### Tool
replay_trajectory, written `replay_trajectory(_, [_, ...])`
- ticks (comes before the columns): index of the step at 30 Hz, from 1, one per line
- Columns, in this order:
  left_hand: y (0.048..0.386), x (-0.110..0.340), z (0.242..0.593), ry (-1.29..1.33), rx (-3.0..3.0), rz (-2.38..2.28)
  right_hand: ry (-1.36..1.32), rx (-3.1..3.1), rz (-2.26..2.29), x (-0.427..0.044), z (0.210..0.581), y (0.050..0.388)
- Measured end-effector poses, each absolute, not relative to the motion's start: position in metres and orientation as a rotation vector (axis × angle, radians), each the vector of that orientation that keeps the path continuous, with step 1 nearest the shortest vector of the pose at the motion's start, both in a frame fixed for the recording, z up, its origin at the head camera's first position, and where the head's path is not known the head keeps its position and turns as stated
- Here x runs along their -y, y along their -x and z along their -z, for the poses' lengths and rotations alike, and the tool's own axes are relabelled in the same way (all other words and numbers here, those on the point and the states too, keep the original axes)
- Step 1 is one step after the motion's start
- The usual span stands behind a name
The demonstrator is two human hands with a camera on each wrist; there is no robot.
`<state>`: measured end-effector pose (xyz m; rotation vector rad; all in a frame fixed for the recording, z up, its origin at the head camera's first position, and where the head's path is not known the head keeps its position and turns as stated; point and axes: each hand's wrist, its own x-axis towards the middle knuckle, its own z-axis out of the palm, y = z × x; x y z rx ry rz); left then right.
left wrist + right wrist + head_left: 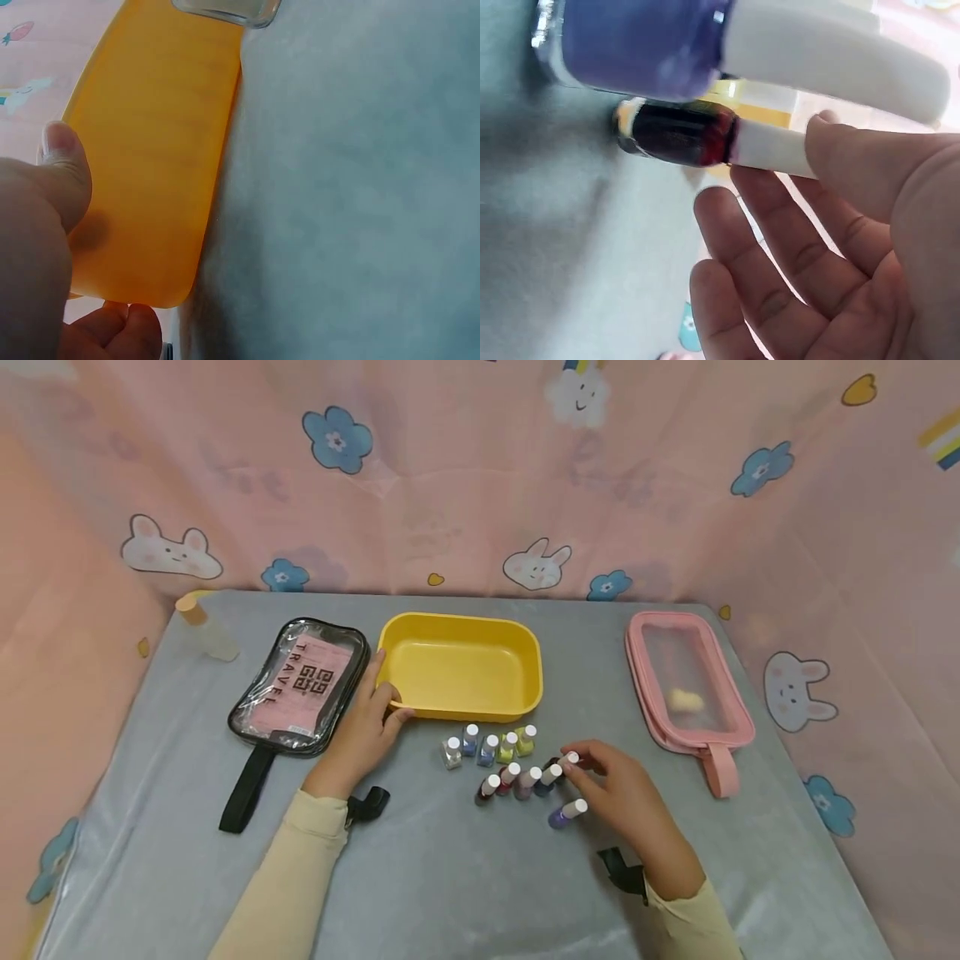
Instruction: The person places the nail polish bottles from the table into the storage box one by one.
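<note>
My left hand (pixel 360 735) holds the front left corner of a yellow plastic tray (pixel 461 672). In the left wrist view its thumb (pixel 67 176) lies over the rim and the fingertips touch the tray's end. Thumb and finger of my right hand (pixel 626 789) pinch the white cap of a dark red nail polish bottle (pixel 679 133); the other fingers are spread loosely. Nearest to it lies a purple nail polish bottle (pixel 567 814), large in the right wrist view. Beside them stand a dark blue bottle (pixel 545 783), a mauve bottle (pixel 525 787) and a very dark bottle (pixel 484 792).
Behind that row, silver (pixel 452 753), blue (pixel 487 750) and yellow-green (pixel 507 748) nail polishes stand before the tray. A clear black-edged pouch (pixel 300 685) lies left, a pink pouch (pixel 693 685) right. A pale bottle (pixel 210 631) lies at the back left.
</note>
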<state>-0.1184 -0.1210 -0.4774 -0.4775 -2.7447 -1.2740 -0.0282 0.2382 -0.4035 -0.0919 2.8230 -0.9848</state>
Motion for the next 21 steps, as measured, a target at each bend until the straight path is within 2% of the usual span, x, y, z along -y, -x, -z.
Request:
replay_trajectory(4, [0.118,0.121,0.478,0.472,2.740,1.295,0.107,-2.835,0.963,-0.243,0.389,0.036])
replay_trajectory(9, [0.118,0.122,0.477,0.454,2.736,1.284,0.196,-2.868,0.984,-0.243,0.352,0.066])
replay_trajectory(14, [0.118,0.123,0.477,0.454,2.741,1.289,0.242,-2.830,0.917,-0.230,0.327,0.123])
replay_trajectory(21, [0.118,0.120,0.476,0.467,2.738,1.317,0.411,-2.687,0.751,-0.180,0.335,0.213])
